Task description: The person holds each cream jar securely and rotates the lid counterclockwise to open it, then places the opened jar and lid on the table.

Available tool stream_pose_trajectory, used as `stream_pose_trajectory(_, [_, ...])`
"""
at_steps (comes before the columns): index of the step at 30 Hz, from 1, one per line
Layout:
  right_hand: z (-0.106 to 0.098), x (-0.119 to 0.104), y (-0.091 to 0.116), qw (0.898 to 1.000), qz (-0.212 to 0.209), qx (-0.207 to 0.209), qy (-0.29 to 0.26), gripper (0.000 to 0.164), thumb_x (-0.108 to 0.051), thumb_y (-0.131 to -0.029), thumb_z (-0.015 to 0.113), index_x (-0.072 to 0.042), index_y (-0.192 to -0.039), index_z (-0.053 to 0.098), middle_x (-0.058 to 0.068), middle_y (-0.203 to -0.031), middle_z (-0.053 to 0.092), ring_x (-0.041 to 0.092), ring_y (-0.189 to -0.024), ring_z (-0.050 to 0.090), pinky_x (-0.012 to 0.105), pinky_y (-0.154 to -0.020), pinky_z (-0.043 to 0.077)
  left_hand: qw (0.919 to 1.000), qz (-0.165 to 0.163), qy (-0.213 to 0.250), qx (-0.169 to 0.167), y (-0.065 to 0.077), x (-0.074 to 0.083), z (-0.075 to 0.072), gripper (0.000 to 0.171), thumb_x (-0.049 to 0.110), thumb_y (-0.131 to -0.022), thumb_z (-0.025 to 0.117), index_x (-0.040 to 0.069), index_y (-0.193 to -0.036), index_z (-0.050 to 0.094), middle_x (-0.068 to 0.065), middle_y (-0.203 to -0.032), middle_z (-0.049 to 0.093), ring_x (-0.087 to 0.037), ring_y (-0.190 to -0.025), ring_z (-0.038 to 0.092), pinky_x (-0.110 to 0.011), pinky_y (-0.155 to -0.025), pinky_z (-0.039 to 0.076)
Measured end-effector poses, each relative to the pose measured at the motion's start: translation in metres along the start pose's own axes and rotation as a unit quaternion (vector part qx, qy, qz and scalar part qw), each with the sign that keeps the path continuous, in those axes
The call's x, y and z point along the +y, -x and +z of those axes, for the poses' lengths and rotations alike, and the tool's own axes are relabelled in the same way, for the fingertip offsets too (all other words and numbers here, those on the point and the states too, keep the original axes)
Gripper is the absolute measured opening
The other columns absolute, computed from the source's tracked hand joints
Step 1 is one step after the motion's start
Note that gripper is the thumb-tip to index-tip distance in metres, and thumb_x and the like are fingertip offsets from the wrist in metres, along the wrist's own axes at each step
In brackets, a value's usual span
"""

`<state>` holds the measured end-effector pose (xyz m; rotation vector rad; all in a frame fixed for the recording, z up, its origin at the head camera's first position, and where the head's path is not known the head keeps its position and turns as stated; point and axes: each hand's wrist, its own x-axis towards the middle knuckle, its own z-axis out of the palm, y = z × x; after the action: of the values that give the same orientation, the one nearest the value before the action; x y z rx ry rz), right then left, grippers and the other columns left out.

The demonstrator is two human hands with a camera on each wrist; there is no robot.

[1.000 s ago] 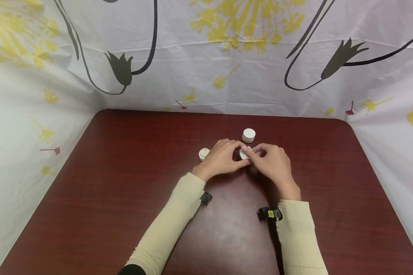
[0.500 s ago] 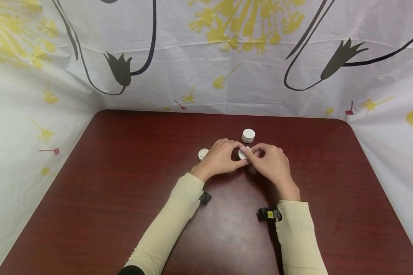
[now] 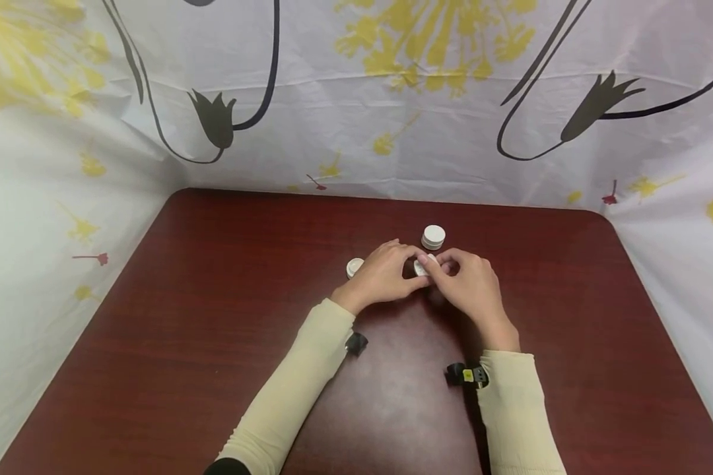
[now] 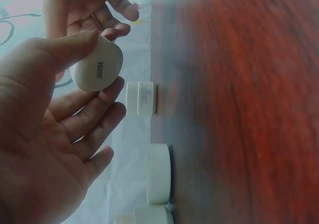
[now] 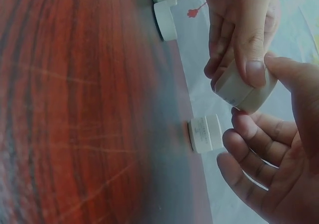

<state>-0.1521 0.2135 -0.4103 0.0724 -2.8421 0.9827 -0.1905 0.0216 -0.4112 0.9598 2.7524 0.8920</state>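
A small white cosmetic jar (image 3: 422,268) is held off the table between both hands. My left hand (image 3: 386,272) grips it with the thumb on one side and fingertips on the other. My right hand (image 3: 471,280) pinches its lid end with thumb and fingers. In the left wrist view, the jar (image 4: 98,64) shows small dark print on its flat face. The right wrist view shows the lid and body together on the jar (image 5: 244,88), which is tilted. Behind the hands stands a second lidded white jar (image 3: 433,237).
A third white jar (image 4: 153,215), with a narrower neck, stands beside a loose white lid (image 4: 159,174). In the head view, my left hand partly covers the white piece (image 3: 354,267) there. A patterned white cloth (image 3: 356,99) hangs around the dark red table (image 3: 214,297).
The head view has shifted slightly. Both hands keep hold of the jar, with almost no visible movement.
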Motion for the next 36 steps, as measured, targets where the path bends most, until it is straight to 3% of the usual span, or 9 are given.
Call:
stream_pose_trajectory(23, [-0.0003, -0.0044, -0.0006, 0.999, -0.023, -0.003, -0.045, 0.043, -0.052, -0.099, 0.070, -0.010, -0.100, 0.079, 0.006, -0.083, 0.076, 0.019, -0.075, 0.063, 0.030, -0.069, 0.047, 0.9995, -0.013, 0.030, -0.002, 0.0028, 0.0007, -0.0050, 0.046, 0.037, -0.097, 0.078, 0.012, -0.134, 0.071, 0.000, -0.128, 0.076, -0.025, -0.137, 0.063, -0.042, -0.134, 0.026])
stream_pose_trajectory(30, [0.0004, -0.0026, -0.0014, 0.998, -0.033, -0.001, -0.050, 0.040, -0.046, -0.099, 0.072, -0.007, -0.105, 0.078, 0.009, -0.089, 0.078, 0.020, -0.080, 0.069, 0.030, -0.072, 0.051, 0.9991, -0.012, 0.040, -0.008, 0.0035, -0.0001, -0.0070, 0.045, 0.036, -0.099, 0.076, 0.012, -0.136, 0.070, -0.001, -0.133, 0.075, -0.030, -0.145, 0.057, -0.044, -0.134, 0.025])
stream_pose_trajectory(36, [0.0008, -0.0016, -0.0011, 0.997, -0.039, -0.004, -0.066, 0.036, -0.042, -0.099, 0.073, -0.007, -0.109, 0.077, 0.010, -0.100, 0.079, 0.023, -0.088, 0.072, 0.034, -0.078, 0.054, 0.9993, -0.008, 0.037, 0.000, 0.0035, 0.0002, -0.0073, 0.042, 0.034, -0.099, 0.075, 0.011, -0.134, 0.071, -0.001, -0.131, 0.076, -0.024, -0.136, 0.064, -0.041, -0.135, 0.024])
